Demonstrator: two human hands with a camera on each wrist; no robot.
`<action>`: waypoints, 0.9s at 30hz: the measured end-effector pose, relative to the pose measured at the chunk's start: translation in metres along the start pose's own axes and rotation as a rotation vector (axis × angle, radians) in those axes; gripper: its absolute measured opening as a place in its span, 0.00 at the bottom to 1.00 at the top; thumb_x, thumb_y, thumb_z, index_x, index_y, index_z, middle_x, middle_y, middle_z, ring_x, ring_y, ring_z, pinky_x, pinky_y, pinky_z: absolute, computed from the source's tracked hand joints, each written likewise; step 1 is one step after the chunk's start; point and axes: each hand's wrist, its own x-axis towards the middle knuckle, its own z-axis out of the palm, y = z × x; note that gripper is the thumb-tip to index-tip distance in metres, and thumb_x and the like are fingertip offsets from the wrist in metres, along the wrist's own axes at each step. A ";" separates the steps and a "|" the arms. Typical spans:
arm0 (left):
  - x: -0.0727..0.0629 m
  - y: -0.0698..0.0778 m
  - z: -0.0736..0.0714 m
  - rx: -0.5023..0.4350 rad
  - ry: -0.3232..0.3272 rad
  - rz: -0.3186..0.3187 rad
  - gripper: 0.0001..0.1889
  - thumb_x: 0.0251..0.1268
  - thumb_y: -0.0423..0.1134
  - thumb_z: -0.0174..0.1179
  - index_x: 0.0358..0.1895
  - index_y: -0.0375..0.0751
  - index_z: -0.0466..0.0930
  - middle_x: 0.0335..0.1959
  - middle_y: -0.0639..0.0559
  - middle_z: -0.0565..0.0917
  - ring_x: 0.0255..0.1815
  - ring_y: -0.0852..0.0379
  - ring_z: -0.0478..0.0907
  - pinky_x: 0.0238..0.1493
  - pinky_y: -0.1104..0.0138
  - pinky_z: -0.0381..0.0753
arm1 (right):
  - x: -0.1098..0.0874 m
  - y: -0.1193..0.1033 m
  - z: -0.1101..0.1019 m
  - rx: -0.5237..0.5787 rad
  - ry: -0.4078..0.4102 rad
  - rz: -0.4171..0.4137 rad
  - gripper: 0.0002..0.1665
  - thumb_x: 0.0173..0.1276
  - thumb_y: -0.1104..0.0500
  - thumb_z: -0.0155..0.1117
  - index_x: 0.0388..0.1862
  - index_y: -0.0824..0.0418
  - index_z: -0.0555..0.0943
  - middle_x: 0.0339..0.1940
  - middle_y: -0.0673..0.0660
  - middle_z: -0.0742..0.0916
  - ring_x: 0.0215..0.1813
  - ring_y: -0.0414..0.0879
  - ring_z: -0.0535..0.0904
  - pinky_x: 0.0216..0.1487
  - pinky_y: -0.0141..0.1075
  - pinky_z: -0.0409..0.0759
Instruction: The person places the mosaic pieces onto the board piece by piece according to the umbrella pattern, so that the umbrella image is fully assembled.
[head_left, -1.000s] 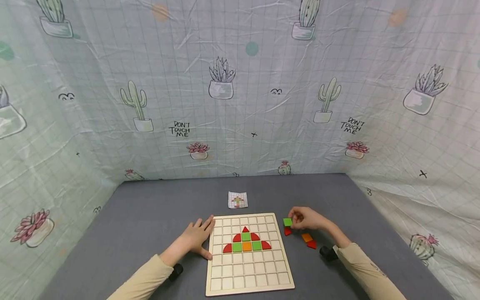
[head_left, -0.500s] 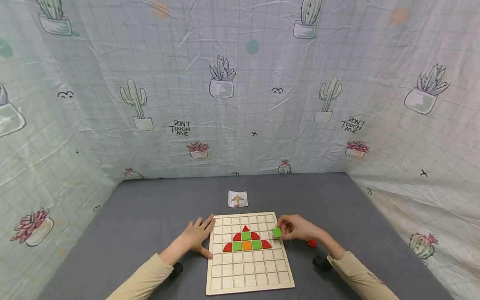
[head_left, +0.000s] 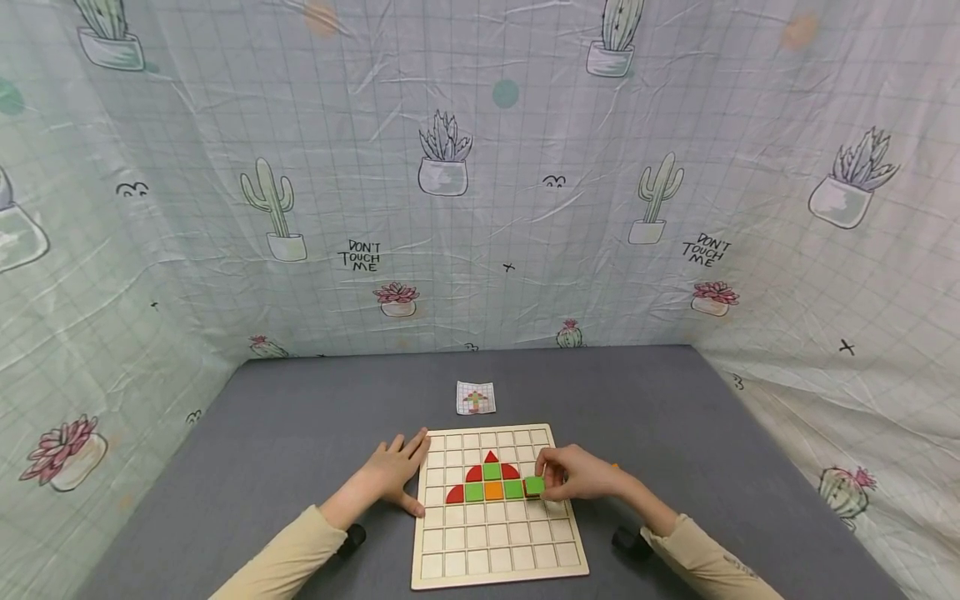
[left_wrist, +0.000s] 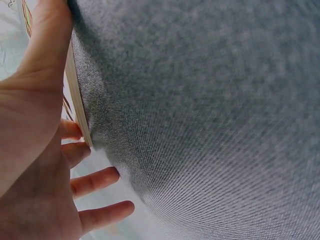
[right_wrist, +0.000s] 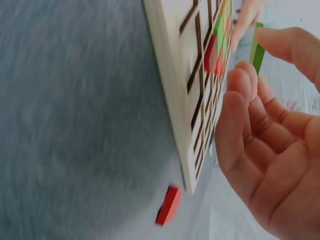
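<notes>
My right hand (head_left: 573, 473) pinches a green square tile (head_left: 534, 486) between thumb and fingertips, raised over the right side of the wooden grid board (head_left: 495, 562). In the head view the tile overlaps the red quarter-round tile at the row's right end. The right wrist view shows this green tile (right_wrist: 256, 52) edge-on, above the board's surface. My left hand (head_left: 390, 473) rests along the board's left edge, fingers spread and thumb lower down. Set in the grid are a red triangle (head_left: 491, 457), an orange square (head_left: 493, 492), green squares and red quarter-rounds.
A small printed card (head_left: 476, 398) with a coloured pattern lies behind the board. A loose red tile (right_wrist: 168, 205) lies on the grey table beside the board. Part of an orange tile (head_left: 615, 467) shows behind the right wrist. A patterned curtain (head_left: 510, 208) encloses the table.
My right hand has picked up the green tile from the table right of the board and carried it left and nearer, over the grid. My left hand has stayed in place.
</notes>
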 end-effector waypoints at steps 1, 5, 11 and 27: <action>0.000 0.000 0.000 0.000 -0.001 -0.001 0.60 0.28 0.70 0.62 0.68 0.37 0.53 0.70 0.43 0.55 0.64 0.39 0.59 0.55 0.48 0.63 | 0.001 -0.002 0.002 -0.009 0.000 -0.009 0.10 0.56 0.60 0.64 0.35 0.62 0.74 0.22 0.51 0.81 0.24 0.30 0.73 0.29 0.26 0.74; 0.000 0.000 0.000 0.000 -0.010 -0.004 0.60 0.28 0.70 0.62 0.68 0.37 0.53 0.70 0.44 0.55 0.65 0.40 0.59 0.56 0.48 0.63 | 0.004 -0.009 0.008 -0.002 -0.011 0.008 0.11 0.57 0.59 0.64 0.36 0.61 0.74 0.22 0.49 0.81 0.24 0.29 0.72 0.29 0.25 0.73; 0.001 0.000 0.001 0.009 -0.005 -0.005 0.60 0.27 0.70 0.62 0.68 0.38 0.53 0.70 0.44 0.55 0.65 0.40 0.59 0.56 0.48 0.63 | 0.010 -0.017 0.019 0.010 -0.032 0.026 0.11 0.56 0.57 0.65 0.34 0.59 0.74 0.22 0.47 0.79 0.23 0.29 0.71 0.29 0.24 0.73; 0.000 0.000 0.000 0.014 0.004 -0.001 0.60 0.28 0.70 0.62 0.68 0.37 0.53 0.70 0.44 0.55 0.64 0.40 0.59 0.55 0.48 0.63 | 0.029 -0.037 0.036 -0.072 -0.079 0.044 0.12 0.54 0.57 0.66 0.34 0.59 0.75 0.20 0.44 0.78 0.21 0.28 0.69 0.27 0.22 0.70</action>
